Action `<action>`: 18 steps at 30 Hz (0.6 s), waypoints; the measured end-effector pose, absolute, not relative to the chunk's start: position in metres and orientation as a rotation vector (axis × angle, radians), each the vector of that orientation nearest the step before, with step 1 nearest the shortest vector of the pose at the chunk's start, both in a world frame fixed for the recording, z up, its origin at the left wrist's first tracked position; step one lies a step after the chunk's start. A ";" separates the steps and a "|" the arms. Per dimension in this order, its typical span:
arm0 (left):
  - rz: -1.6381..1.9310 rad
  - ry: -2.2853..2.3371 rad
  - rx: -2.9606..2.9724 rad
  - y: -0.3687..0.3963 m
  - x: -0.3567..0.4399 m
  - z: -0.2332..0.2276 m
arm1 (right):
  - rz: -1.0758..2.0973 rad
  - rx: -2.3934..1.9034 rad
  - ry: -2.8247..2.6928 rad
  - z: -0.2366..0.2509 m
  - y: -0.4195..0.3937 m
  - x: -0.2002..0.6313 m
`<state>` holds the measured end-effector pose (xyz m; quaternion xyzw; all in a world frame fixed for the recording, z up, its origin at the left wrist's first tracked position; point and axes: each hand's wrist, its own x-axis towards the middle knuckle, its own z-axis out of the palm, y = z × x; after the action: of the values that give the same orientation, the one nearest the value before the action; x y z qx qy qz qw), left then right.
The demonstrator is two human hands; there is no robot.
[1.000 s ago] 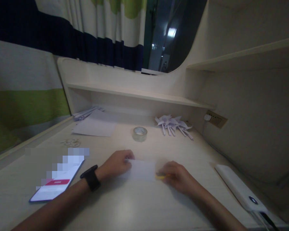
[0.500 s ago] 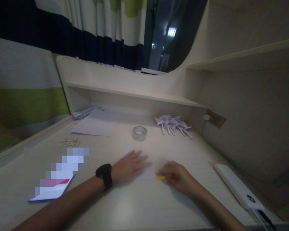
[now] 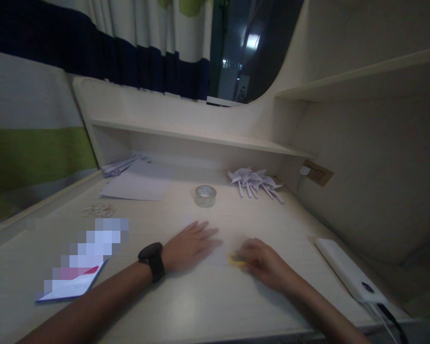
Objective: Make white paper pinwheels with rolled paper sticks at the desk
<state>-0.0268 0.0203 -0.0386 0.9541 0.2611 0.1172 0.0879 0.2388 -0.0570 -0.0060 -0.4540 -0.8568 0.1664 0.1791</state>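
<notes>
A person's left hand (image 3: 190, 242), fingers spread flat and a dark watch (image 3: 152, 260) on the wrist, presses down on a small sheet of white paper (image 3: 220, 253) lying on a pale desk (image 3: 186, 306). The right hand (image 3: 263, 262), loosely curled, pinches a small yellow object (image 3: 235, 261) at the paper's right edge, so the sheet lies between the two hands. A tape roll (image 3: 205, 195) and folded paper shapes (image 3: 254, 181) sit farther back.

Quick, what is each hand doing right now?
Left hand: open, pressed flat on the paper.
Right hand: closed on a small yellow tool, its tip on the paper.
</notes>
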 end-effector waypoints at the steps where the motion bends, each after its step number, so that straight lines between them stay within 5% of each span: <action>1: 0.345 0.784 2.842 0.020 -0.027 -0.038 | 0.460 -1.281 -2.423 -0.006 -0.057 0.239; 18: 0.352 0.799 2.869 0.017 -0.026 -0.037 | 0.458 -1.338 -2.371 -0.012 -0.062 0.243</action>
<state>-0.0264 0.0168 -0.0369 0.9543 0.2658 0.1169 0.0714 0.2430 -0.0616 -0.0119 -0.4759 -0.8432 0.1631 0.1895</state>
